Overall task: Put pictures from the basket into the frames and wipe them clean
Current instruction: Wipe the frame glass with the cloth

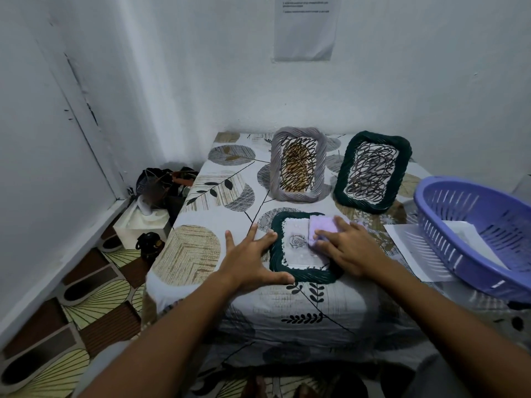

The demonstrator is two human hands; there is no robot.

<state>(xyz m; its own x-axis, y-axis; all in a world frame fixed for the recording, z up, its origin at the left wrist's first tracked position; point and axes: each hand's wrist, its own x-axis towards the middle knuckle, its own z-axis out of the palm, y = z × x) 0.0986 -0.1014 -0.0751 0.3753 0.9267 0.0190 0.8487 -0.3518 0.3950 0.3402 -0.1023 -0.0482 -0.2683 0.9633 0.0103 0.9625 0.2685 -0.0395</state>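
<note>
Right fingers [327,235] flat on purple cloth [320,224] atop green frame [310,275], left fingers [253,234] splayed alongside

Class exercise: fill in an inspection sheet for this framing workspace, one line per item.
Surface: table under leaf-print cloth.
Job's things: flat green frame holding rose picture, purple cloth on it; grey frame and second green frame upright behind; purple basket right.
Clutter: paper sheets by basket.
Grips: left hand flat, touching flat frame's edge; right hand presses cloth.
Cables: nothing seen.
Surroundings: white walls, wall notice; tissue box, dark bag on floor.
</note>
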